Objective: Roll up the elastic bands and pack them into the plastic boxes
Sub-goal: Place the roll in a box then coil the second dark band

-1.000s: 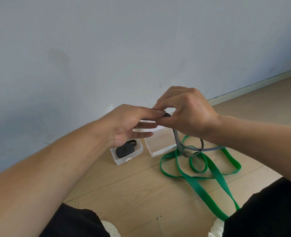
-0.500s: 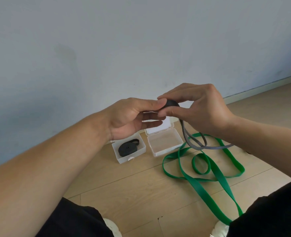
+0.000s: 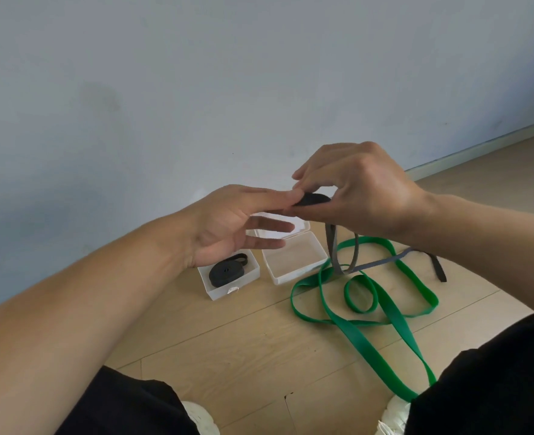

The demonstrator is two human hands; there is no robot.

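Rolling is the step in hand: the right hand (image 3: 363,196) pinches a dark coil (image 3: 312,200) of the grey band (image 3: 333,249) between thumb and fingers, held up above the two boxes. The left hand (image 3: 228,224) is released, fingers straight, its forefinger tip touching the near edge of the coil to steady it. The band's loose tail hangs from the coil down to the floor (image 3: 228,346), where it crosses the green band (image 3: 366,337) (which lies unrolled in loose loops) and runs off to the right under the forearm.

One box (image 3: 218,288) already holds a rolled black band (image 3: 226,273). The box (image 3: 295,265) beside it sits open with its lid back and looks empty, though its clear walls make that hard to be sure of.

The next move, as I judge it, calls for more turns to take up the hanging tail, with the coil kept tight so it does not spring loose, before it goes into the open box. The green band is not yet started.
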